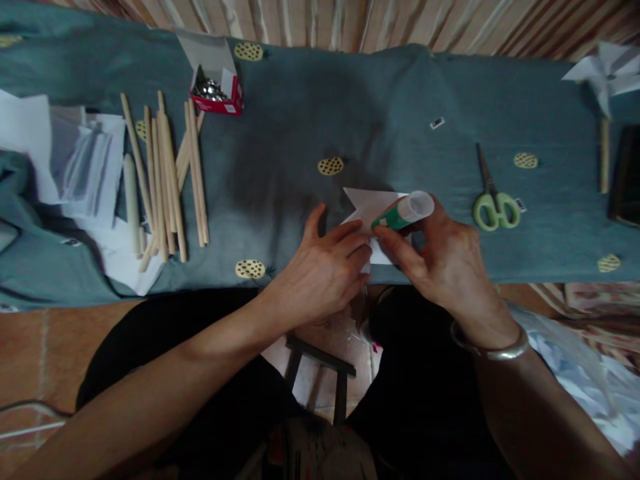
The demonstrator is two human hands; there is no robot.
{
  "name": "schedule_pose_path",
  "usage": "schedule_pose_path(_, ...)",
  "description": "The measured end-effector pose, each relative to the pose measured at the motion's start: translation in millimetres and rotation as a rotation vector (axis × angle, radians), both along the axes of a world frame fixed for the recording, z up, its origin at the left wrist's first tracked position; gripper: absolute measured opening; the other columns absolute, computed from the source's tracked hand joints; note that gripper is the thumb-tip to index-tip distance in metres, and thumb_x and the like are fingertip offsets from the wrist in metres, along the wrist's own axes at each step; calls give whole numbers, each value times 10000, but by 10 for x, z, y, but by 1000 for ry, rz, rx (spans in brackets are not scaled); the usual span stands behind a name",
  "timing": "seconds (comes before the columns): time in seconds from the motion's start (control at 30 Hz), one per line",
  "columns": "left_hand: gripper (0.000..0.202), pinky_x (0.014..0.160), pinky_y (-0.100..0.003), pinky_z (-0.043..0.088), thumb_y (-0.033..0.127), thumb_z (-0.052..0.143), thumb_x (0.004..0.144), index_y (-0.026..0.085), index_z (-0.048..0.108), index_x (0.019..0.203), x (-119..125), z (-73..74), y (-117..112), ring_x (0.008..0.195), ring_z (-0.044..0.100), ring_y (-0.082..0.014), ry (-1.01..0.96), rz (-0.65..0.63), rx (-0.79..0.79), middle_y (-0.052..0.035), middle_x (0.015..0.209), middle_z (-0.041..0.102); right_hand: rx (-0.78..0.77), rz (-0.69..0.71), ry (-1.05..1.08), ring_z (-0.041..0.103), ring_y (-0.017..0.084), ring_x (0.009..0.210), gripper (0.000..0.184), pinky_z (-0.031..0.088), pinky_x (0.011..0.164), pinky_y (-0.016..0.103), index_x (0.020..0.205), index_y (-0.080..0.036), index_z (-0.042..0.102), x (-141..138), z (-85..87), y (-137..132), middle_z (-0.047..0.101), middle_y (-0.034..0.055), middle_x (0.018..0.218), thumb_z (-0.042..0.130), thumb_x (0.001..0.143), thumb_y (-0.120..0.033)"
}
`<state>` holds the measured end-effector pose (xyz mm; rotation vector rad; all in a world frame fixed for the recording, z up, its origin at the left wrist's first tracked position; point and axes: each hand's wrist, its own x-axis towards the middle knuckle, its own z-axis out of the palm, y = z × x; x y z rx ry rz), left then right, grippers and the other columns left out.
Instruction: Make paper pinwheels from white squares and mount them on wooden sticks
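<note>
A white sheet of paper (373, 202) with cut, pointed edges lies near the front edge of the cloth-covered table. My left hand (333, 267) rests on the paper's left part, fingers spread and lying flat. In my right hand (445, 250) is a green glue stick (395, 217), tilted with its pale end up and to the right. Its lower end meets the paper close to my left fingertips; the exact contact is hidden by my fingers. Green-handled scissors (496, 207) lie to the right of my right hand, blades pointing away.
Wooden sticks (165, 187) lie at the left beside stacked white papers (83, 160). A red box (217, 97) of shiny metal pieces stands open behind them. A paper pinwheel (607, 73) on a stick and a dark object (627, 177) are at far right.
</note>
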<state>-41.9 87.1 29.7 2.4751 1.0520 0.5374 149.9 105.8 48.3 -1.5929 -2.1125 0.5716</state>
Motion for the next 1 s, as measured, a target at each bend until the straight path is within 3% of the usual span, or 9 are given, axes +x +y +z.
schedule_pose_path(0.67,217,1146,-691,179,255,498,950,155,659,1057,0,14,-1,1276,535,-306,56,-12,14,-118,1170,683,97,-59,32,654,199,634,234,496,593,311,958,-244,557,-38,-60,48,690,23,727,629,875,-451)
schedule_pose_path(0.77,231,1147,-691,180,271,484,958,157,661,1054,-1,9,-1,1272,537,-307,66,-16,17,-114,1188,681,35,-126,194,642,188,630,255,496,587,309,914,-240,583,-22,-118,76,676,8,701,665,849,-473)
schedule_pose_path(1.0,244,1152,-690,164,276,499,956,128,653,1074,0,-9,1,1265,549,-314,57,-13,27,-124,1177,695,-234,-327,952,633,127,626,231,540,620,264,746,-244,645,102,-181,208,654,-32,680,737,799,-449)
